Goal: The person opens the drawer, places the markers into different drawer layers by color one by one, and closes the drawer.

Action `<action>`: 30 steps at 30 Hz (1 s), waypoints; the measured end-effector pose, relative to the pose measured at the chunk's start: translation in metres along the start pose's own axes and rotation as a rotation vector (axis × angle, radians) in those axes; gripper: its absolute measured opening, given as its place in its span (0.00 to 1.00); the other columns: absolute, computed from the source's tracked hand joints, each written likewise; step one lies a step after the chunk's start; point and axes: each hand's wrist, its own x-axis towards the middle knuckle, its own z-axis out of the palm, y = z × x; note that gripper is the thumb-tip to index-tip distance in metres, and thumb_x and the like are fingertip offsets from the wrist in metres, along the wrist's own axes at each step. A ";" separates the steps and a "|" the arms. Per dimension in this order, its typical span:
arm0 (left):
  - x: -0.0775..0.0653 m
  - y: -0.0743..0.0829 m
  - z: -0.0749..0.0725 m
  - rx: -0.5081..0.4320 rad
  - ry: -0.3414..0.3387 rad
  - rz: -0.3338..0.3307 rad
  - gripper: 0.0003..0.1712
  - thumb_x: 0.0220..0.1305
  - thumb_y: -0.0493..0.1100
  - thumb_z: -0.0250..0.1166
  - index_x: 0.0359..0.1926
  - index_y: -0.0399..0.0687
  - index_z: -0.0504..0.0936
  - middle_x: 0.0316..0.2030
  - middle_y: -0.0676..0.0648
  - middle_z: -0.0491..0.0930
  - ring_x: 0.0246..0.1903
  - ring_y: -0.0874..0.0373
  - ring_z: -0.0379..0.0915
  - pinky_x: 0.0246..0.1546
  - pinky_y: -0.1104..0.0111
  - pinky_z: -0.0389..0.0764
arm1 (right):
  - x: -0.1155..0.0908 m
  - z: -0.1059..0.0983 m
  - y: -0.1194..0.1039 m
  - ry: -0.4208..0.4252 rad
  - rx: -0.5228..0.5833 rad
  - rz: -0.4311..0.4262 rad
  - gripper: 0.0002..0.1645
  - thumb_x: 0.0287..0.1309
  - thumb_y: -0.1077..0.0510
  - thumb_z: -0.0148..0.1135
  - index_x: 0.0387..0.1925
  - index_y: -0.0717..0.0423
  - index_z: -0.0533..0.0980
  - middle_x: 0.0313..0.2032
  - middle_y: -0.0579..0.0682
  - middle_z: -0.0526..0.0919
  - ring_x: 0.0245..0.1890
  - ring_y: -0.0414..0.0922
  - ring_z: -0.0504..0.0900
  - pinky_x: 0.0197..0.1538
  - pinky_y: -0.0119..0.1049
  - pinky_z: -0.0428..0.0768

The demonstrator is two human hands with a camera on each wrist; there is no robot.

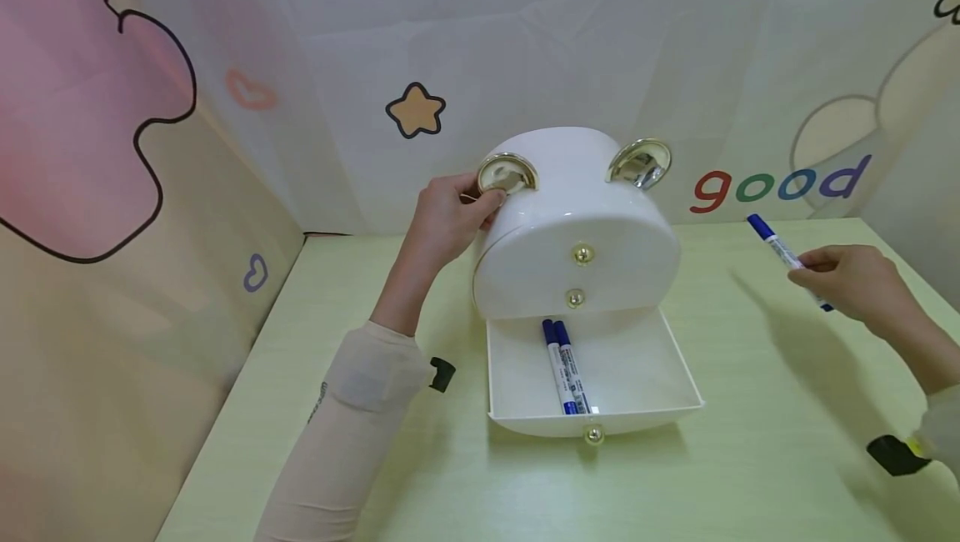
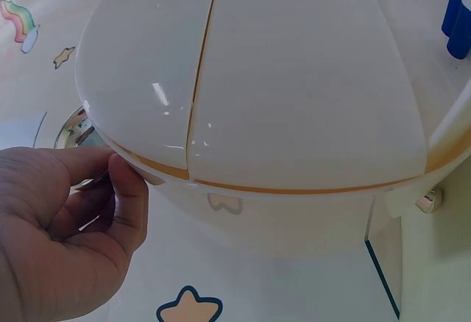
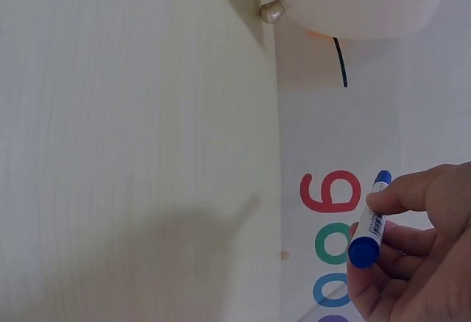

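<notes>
A white storage box with drawers, gold knobs and two round gold-rimmed ears stands on the table. My left hand pinches the box's left ear between thumb and fingers; the left wrist view shows these fingertips at the box's curved edge. The bottom drawer is pulled out, and two blue-capped white markers lie side by side in it. Off to the right, my right hand holds another blue marker above the table, its capped end pointing up and left in the head view.
The pale table extends in front of the box and to both sides. Behind it hangs a printed backdrop with a star and the word "good". The right gold-rimmed ear sticks out from the box's top.
</notes>
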 end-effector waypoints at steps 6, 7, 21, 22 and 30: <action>0.000 0.001 0.000 -0.008 0.000 0.000 0.11 0.74 0.43 0.66 0.46 0.39 0.86 0.34 0.44 0.82 0.34 0.54 0.79 0.38 0.69 0.81 | -0.006 -0.002 -0.013 -0.021 0.003 0.004 0.24 0.70 0.60 0.60 0.53 0.82 0.73 0.31 0.58 0.83 0.28 0.50 0.75 0.25 0.37 0.77; 0.000 0.001 0.000 -0.009 0.000 0.001 0.11 0.74 0.43 0.66 0.46 0.39 0.86 0.34 0.44 0.82 0.34 0.54 0.79 0.38 0.69 0.81 | -0.007 -0.002 -0.015 -0.021 0.003 0.001 0.24 0.70 0.60 0.60 0.53 0.82 0.73 0.32 0.58 0.84 0.28 0.50 0.76 0.25 0.37 0.77; -0.002 0.001 0.000 -0.007 -0.001 -0.006 0.11 0.74 0.43 0.66 0.46 0.39 0.86 0.35 0.44 0.81 0.35 0.54 0.79 0.38 0.69 0.82 | -0.019 -0.005 -0.038 -0.070 0.003 -0.010 0.24 0.71 0.60 0.61 0.55 0.81 0.72 0.33 0.57 0.84 0.29 0.50 0.76 0.26 0.36 0.78; -0.002 0.002 0.000 -0.007 0.000 -0.008 0.11 0.74 0.43 0.66 0.46 0.39 0.86 0.35 0.44 0.81 0.35 0.54 0.79 0.38 0.69 0.82 | -0.020 -0.006 -0.039 -0.078 -0.001 -0.009 0.24 0.71 0.60 0.61 0.55 0.81 0.72 0.33 0.57 0.84 0.29 0.51 0.76 0.26 0.36 0.78; -0.003 0.003 -0.001 -0.006 -0.003 -0.005 0.11 0.74 0.43 0.65 0.46 0.38 0.86 0.36 0.43 0.82 0.35 0.54 0.79 0.39 0.68 0.82 | -0.031 -0.011 -0.053 -0.107 -0.029 -0.021 0.24 0.73 0.57 0.60 0.55 0.78 0.73 0.32 0.54 0.84 0.29 0.49 0.76 0.26 0.37 0.76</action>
